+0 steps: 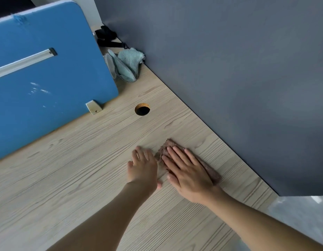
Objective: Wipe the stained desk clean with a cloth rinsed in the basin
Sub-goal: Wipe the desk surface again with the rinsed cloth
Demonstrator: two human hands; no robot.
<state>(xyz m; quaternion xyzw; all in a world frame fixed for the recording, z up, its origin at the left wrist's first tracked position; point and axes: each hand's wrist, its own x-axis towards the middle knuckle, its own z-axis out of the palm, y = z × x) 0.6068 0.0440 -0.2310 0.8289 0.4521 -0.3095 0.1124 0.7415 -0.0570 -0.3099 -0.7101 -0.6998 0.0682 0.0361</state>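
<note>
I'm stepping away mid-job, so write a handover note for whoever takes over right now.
Right hand: flat, pressing the brown cloth on the desk near the grey wall.
Left hand: open, resting on the desk beside the cloth.
Basin: not in view.
Done: cloth is on the desk; no stain shows in view.
Left: probably the rest of the desk, then rinse.

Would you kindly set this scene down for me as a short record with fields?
desk: light wood grain, no stain plainly visible
brown cloth: flat on the desk, near the grey panel
right hand: flat, fingers straight, pressing the cloth
left hand: resting on the desk beside the cloth, holding nothing
teal cloth: bunched in the far corner
cable hole: beyond the hands
basin: not in view
</note>
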